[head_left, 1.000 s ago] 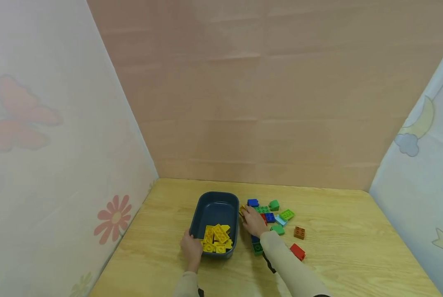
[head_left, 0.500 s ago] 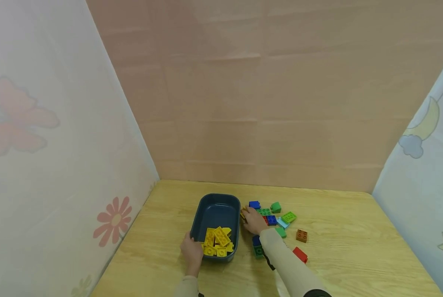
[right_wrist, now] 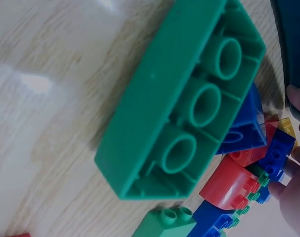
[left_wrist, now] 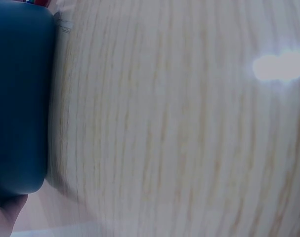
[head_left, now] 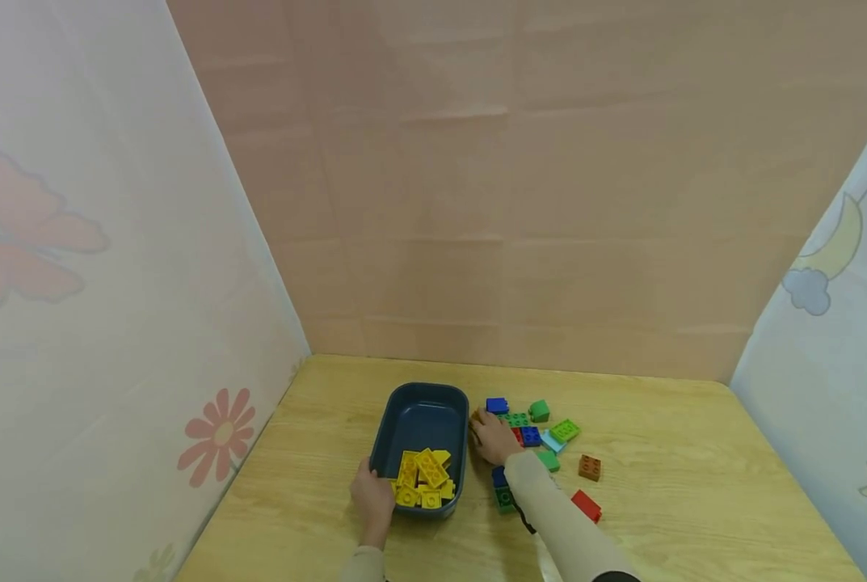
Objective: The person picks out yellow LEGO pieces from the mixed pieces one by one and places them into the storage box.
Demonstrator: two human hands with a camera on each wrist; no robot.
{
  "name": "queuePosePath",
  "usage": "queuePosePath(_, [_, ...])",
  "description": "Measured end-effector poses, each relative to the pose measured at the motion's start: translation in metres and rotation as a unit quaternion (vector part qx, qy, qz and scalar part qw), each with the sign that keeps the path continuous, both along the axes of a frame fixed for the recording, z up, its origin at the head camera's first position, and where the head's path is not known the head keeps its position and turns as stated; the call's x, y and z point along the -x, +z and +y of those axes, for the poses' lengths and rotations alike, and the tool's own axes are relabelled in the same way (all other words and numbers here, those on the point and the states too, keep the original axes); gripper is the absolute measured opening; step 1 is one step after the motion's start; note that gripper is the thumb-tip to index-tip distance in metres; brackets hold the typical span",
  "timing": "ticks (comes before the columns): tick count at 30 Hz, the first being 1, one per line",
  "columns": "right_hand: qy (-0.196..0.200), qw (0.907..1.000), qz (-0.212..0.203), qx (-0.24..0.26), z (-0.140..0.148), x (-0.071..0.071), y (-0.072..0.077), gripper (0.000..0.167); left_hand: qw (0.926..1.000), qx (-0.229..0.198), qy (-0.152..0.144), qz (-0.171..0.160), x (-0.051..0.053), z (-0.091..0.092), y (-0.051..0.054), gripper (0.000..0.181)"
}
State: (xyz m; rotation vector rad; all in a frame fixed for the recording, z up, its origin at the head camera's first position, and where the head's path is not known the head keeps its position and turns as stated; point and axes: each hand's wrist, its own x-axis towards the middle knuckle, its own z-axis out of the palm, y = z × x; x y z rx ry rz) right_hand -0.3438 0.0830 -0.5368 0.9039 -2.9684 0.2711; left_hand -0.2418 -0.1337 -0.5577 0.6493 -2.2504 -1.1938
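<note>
A dark blue bin (head_left: 430, 420) stands on the table, with several yellow bricks (head_left: 424, 477) in its near end. My left hand (head_left: 373, 495) grips the bin's near left rim; in the left wrist view the bin's outer wall (left_wrist: 19, 98) fills the left side. Just right of the bin, my right hand (head_left: 496, 436) has its fingers curled over a yellow brick (right_wrist: 287, 127), mostly covered in the head view. Beside those fingers lie blue, red and green bricks, among them a blue brick (head_left: 497, 405) and a green plate-like brick (head_left: 515, 420).
Under the right forearm lies a dark green brick (head_left: 504, 499). Farther right are a lime brick (head_left: 565, 431), an orange-brown brick (head_left: 590, 466) and a red brick (head_left: 587, 505). A brown back wall (head_left: 433, 202) and white side sheets (head_left: 113, 202) border the table.
Both hands stay in about the same places. The right fingers now cover more of the yellow brick. The whole view shifts slightly.
</note>
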Motion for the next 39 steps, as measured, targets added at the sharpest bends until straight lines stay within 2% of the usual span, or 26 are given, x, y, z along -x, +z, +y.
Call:
queuePosePath(6, [0.006,0.9997,0.025,0.004,0.000,-0.003,-0.001,0.033,1.0000,0.003,-0.005,0.003,-0.002,0.001,0.002,0.031])
queuePosePath(12, [0.042,0.9978,0.050,-0.007,-0.002,-0.004,0.004,0.032,0.9999,0.004,-0.001,-0.010,-0.001,0.000,0.004,0.030])
queuePosePath(20, [0.065,0.9975,0.026,0.011,-0.006,-0.013,0.006,0.022,0.9999,0.003,-0.003,-0.014,-0.003,0.000,0.006,0.030])
queuePosePath(23, [0.062,0.9977,0.018,0.021,-0.007,-0.015,0.005,0.020,0.9998,0.002,-0.004,-0.018,-0.003,0.000,0.005,0.029])
queuePosePath(32, [0.054,0.9982,0.010,0.023,-0.008,-0.026,-0.003,0.035,0.9999,0.001,0.000,-0.016,-0.005,-0.003,0.005,0.027])
queuePosePath(36, [0.030,0.9983,0.008,0.050,-0.005,-0.028,-0.005,0.032,0.9997,-0.005,-0.009,-0.023,-0.004,-0.002,0.006,0.029])
queuePosePath(39, [0.005,0.9955,0.010,0.095,-0.001,-0.029,-0.005,0.023,0.9996,-0.011,-0.012,-0.024,-0.004,-0.002,0.007,0.029])
